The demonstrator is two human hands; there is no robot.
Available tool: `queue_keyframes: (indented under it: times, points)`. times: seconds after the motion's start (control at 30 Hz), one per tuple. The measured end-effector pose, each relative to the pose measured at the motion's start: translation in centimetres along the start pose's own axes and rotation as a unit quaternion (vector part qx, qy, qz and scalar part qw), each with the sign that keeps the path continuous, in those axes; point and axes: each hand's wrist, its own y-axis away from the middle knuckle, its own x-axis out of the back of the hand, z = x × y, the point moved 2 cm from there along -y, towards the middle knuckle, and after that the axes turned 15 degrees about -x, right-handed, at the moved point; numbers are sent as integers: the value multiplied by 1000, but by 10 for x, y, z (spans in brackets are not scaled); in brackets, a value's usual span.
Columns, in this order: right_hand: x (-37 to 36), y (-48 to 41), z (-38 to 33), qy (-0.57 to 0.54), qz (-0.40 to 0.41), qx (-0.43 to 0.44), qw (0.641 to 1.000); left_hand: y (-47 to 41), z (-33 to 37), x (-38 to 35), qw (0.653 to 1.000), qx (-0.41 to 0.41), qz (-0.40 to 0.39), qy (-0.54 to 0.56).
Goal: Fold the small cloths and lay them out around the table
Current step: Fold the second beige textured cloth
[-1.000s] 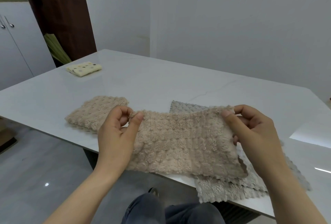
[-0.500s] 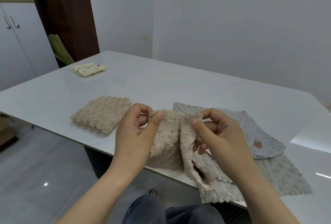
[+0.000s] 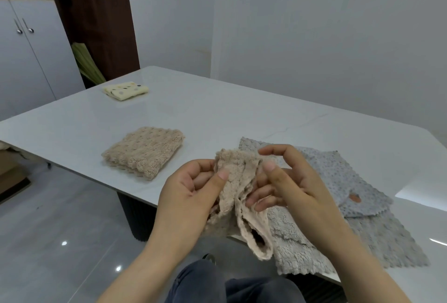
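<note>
While the left hand [image 3: 191,196] pinches the beige cloth [image 3: 238,196] between its thumb and curled fingers just below the top edge, the right hand [image 3: 292,186] holds the cloth's other side. Its lower fingers curl into the folds, its thumb sits just beside the top edge, and its forefinger arches above. The cloth is held clear of the table [image 3: 217,114], bunched in upright folds between the two hands, with its lower end hanging near the table's front edge. Below it are the person's knees [image 3: 242,285] in dark trousers.

Under and behind the right hand, two grey cloths [image 3: 338,177] lie flat on the table, overlapping. The dotted one bears a small brown tag [image 3: 354,197] and rests on a fluffier one that reaches the front edge.

To the left of the hands, a folded cloth [image 3: 145,155], also beige, lies near the front edge. A yellow cloth [image 3: 125,89] with dots lies folded at the far left corner, well apart from the rest. Beyond that corner stand a pale cabinet [image 3: 24,48] and a dark panel [image 3: 96,12].
</note>
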Motion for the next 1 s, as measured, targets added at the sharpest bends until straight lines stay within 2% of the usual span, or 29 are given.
queue_keyframes:
  times: [0.13,0.3,0.53,0.73,1.0]
  points:
    - [1,-3,0,43,-48,13,998,-1,0,6,1000,-11,2,-16]
    - [0,-10,-5,79,-70,10,994,0,-1,9,998,-30,-2,-48]
    - [3,-23,-8,140,-75,-20,987,-2,-2,10,996,-45,-9,-79]
    - [1,-21,-17,136,-62,5,989,-6,-3,11,990,-65,-6,-126]
    - [-7,-22,-21,169,-32,14,985,-9,3,9,990,-67,-30,-117]
